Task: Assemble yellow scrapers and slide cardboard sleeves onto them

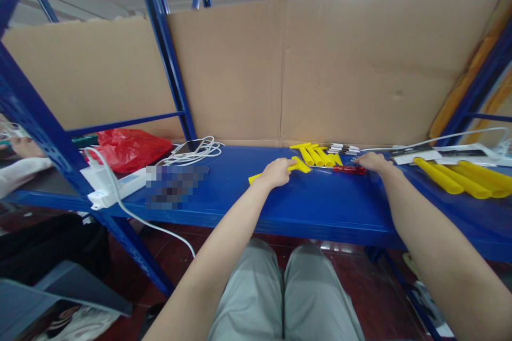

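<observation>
My left hand [279, 172] is closed around a yellow T-shaped plastic piece [301, 165], lying low over the blue shelf. The crossbar of the piece sticks out to the right of the fingers, and its other end shows at the left. Just behind the red-handled screwdriver [349, 170] is my right hand [372, 162], its fingers drawn together at the shelf surface by some tiny light bits [353, 160]. Whatever those fingertips pinch is too small to make out. Between the hands, several more yellow T-shaped pieces [314, 155] lie side by side.
Several black-and-white sticks [343, 148] lie behind the screwdriver. Yellow tubes [444, 177] rest at the right. To the left are a white power strip [120, 185], coiled white cable [196, 152] and a red plastic bag [130, 149]. Cardboard [340, 64] walls the back; another person's hand [26, 147] shows far left.
</observation>
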Motion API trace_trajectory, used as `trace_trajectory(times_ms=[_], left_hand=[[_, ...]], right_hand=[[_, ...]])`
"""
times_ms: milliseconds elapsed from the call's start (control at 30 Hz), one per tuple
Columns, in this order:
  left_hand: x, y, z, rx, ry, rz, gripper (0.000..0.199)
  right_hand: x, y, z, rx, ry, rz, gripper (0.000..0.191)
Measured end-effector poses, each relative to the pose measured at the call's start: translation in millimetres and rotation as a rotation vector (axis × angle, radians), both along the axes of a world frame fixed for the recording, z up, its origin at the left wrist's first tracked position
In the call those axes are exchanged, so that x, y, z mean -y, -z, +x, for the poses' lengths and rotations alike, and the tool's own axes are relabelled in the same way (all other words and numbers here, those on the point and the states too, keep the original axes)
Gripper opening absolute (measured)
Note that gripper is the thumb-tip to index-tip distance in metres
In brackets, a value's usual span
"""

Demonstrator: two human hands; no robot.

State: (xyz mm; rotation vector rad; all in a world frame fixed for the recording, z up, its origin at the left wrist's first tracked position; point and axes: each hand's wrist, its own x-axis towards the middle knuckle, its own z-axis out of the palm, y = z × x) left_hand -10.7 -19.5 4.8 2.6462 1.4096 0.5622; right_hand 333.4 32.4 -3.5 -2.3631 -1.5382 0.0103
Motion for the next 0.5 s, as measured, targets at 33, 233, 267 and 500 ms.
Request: trace_trajectory(times_ms=[33,233,267,500], left_hand=[[-0.1,0.2,0.0,-0.001,-0.005,-0.001,0.049],[-2.1,1.9,-0.4,0.003,0.003,0.005,0.048],[-2.4,2.0,-0.5,-0.003,0.006,0.01,0.048],[-2.5,1.9,-0.3,-0.061,0.001,0.053,0.048]], right_hand=[[3.4,-2.8,-4.6,-0.01,0.037,-0.037,0.036],[14.9,-12.1,-17.8,-0.022,-0.004,-0.044,0.034],[14.6,-12.3,-17.8,-0.023,0.004,-0.044,0.034],[-0.7,3.6,-6.2,0.039,-0.053,0.069,0.022]])
